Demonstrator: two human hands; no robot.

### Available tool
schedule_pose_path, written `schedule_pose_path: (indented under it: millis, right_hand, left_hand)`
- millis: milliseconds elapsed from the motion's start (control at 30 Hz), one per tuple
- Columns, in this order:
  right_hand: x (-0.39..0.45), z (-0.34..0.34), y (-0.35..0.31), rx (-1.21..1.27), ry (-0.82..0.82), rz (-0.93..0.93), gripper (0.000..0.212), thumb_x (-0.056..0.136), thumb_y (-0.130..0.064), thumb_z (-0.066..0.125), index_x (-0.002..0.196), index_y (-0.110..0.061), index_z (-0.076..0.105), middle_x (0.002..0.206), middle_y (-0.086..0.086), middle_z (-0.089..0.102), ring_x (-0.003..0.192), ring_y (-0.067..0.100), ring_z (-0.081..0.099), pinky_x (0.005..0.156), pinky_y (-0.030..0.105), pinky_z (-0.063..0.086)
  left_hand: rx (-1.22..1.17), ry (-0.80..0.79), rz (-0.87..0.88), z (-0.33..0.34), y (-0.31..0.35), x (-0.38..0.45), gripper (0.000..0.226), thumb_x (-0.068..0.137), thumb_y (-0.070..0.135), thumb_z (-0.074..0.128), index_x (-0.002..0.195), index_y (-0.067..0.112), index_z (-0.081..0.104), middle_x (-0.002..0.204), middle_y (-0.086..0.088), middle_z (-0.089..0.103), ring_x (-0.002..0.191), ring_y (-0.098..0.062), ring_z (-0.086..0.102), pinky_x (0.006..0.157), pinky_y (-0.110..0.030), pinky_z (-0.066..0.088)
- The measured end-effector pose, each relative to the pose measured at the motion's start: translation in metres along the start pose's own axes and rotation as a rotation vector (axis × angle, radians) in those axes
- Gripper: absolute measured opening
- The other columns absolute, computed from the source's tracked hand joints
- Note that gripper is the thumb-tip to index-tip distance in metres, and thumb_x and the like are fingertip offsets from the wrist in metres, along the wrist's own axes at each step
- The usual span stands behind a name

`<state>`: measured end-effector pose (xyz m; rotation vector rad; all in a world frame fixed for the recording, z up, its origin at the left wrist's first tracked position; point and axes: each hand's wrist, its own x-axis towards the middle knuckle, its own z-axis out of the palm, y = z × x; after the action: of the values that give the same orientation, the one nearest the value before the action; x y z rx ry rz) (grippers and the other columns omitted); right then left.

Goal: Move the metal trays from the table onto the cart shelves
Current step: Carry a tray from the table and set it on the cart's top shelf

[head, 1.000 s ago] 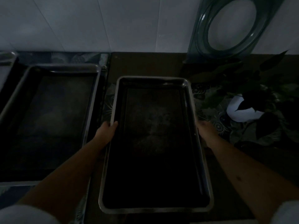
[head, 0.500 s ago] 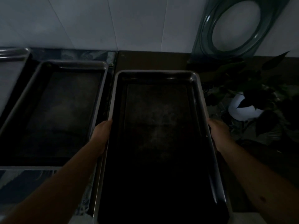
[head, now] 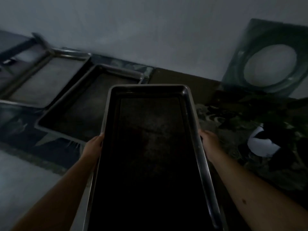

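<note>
Trays fill the left of the frame: at upper left a pale metal tray (head: 45,80) lies flat on the table (head: 183,79), and just beside it toward the centre sits a darker tray (head: 86,104), both not yet moved. Lower down, the left hand (head: 93,147) grips the left rim of the held tray (head: 150,147), fingers hidden beneath and thumb along the edge. That tray fills the centre of the frame, running lengthwise away from the person, apparently lifted clear of the table. At its right rim the right hand (head: 210,142) grips in the same way. Further right stand a leafy plant (head: 266,114) in a white pot (head: 260,145) and, against the wall, an oval-holed panel (head: 273,64). The step in hand looks like carrying; the cart is not in view, so the next move calls for turning toward it while keeping the tray level. Open room lies at lower left; the plant crowds the right edge.
</note>
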<state>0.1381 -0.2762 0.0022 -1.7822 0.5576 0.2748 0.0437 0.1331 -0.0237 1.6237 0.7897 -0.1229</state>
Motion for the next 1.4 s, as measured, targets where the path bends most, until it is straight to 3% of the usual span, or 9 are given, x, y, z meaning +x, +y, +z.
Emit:
schedule_pose_path:
  millis: [67, 167, 233, 333, 400, 533, 733, 967, 1400]
  right_hand:
    - [0.0, 0.039, -0.01, -0.066, -0.106, -0.065, 0.022, 0.088, -0.028, 0.058, 0.079, -0.011, 0.069, 0.086, 0.018, 0.067, 0.075, 0.025, 0.061, 0.067, 0.034, 0.046]
    - [-0.013, 0.118, -0.021, -0.2, -0.334, -0.177, 0.023, 0.089, -0.025, 0.056, 0.082, -0.007, 0.068, 0.089, 0.017, 0.067, 0.082, 0.027, 0.062, 0.073, 0.037, 0.048]
    - [-0.036, 0.172, -0.028, -0.33, -0.494, -0.263, 0.027, 0.09, -0.027, 0.053, 0.089, -0.004, 0.068, 0.089, 0.012, 0.067, 0.078, 0.023, 0.06, 0.066, 0.031, 0.047]
    - [-0.09, 0.246, -0.033, -0.43, -0.692, -0.354, 0.027, 0.09, -0.025, 0.052, 0.075, -0.01, 0.067, 0.074, 0.008, 0.064, 0.067, 0.021, 0.057, 0.058, 0.03, 0.041]
    - [-0.127, 0.286, -0.031, -0.49, -0.794, -0.407, 0.033, 0.091, -0.026, 0.052, 0.062, -0.013, 0.059, 0.066, 0.008, 0.057, 0.064, 0.023, 0.052, 0.058, 0.033, 0.037]
    - [-0.181, 0.345, -0.017, -0.565, -0.96, -0.443, 0.034, 0.094, -0.025, 0.05, 0.064, -0.01, 0.058, 0.069, 0.012, 0.056, 0.07, 0.027, 0.053, 0.063, 0.035, 0.036]
    - [-0.234, 0.412, -0.002, -0.654, -1.054, -0.492, 0.036, 0.095, -0.027, 0.047, 0.077, 0.0, 0.063, 0.078, 0.02, 0.061, 0.073, 0.031, 0.058, 0.064, 0.034, 0.039]
    - [-0.284, 0.495, -0.005, -0.734, -1.002, -0.649, 0.036, 0.095, -0.027, 0.046, 0.072, -0.003, 0.06, 0.074, 0.013, 0.06, 0.063, 0.021, 0.052, 0.054, 0.028, 0.036]
    - [-0.314, 0.671, -0.031, -0.781, -0.916, -0.73, 0.044, 0.096, -0.031, 0.044, 0.076, 0.006, 0.059, 0.067, 0.01, 0.056, 0.056, 0.018, 0.048, 0.05, 0.026, 0.034]
  left_hand:
    - [-0.012, 0.135, -0.007, -0.035, -0.018, -0.028, 0.032, 0.098, 0.04, 0.057, 0.11, 0.015, 0.073, 0.096, -0.014, 0.074, 0.084, -0.03, 0.071, 0.075, -0.037, 0.058]
    - [-0.078, 0.417, -0.052, -0.09, -0.06, -0.088, 0.034, 0.101, 0.035, 0.052, 0.11, 0.007, 0.071, 0.087, -0.013, 0.071, 0.07, -0.023, 0.067, 0.056, -0.025, 0.053]
    - [-0.231, 0.576, -0.102, -0.121, -0.096, -0.135, 0.035, 0.101, 0.033, 0.052, 0.104, 0.003, 0.07, 0.081, -0.014, 0.069, 0.062, -0.019, 0.066, 0.054, -0.023, 0.053]
    - [-0.474, 0.775, -0.1, -0.155, -0.15, -0.204, 0.037, 0.1, 0.031, 0.056, 0.107, -0.002, 0.071, 0.101, -0.025, 0.07, 0.09, -0.028, 0.064, 0.091, -0.047, 0.054]
    - [-0.528, 0.904, -0.134, -0.169, -0.178, -0.245, 0.033, 0.099, 0.032, 0.058, 0.105, 0.004, 0.074, 0.106, -0.023, 0.072, 0.101, -0.036, 0.067, 0.099, -0.057, 0.051]
    - [-0.542, 1.084, -0.194, -0.191, -0.214, -0.299, 0.035, 0.098, 0.042, 0.055, 0.095, 0.013, 0.074, 0.089, -0.015, 0.077, 0.082, -0.032, 0.074, 0.076, -0.048, 0.061]
    - [-0.534, 1.141, -0.233, -0.237, -0.25, -0.321, 0.039, 0.101, 0.039, 0.051, 0.092, 0.007, 0.072, 0.088, -0.017, 0.075, 0.082, -0.033, 0.073, 0.077, -0.05, 0.06]
    - [-0.457, 1.16, -0.297, -0.338, -0.275, -0.306, 0.041, 0.1, 0.041, 0.05, 0.081, 0.012, 0.073, 0.075, -0.008, 0.074, 0.068, -0.023, 0.071, 0.054, -0.03, 0.05]
    - [-0.43, 1.122, -0.317, -0.508, -0.287, -0.214, 0.042, 0.098, 0.047, 0.051, 0.08, 0.018, 0.075, 0.069, 0.0, 0.075, 0.069, -0.02, 0.073, 0.058, -0.031, 0.051]
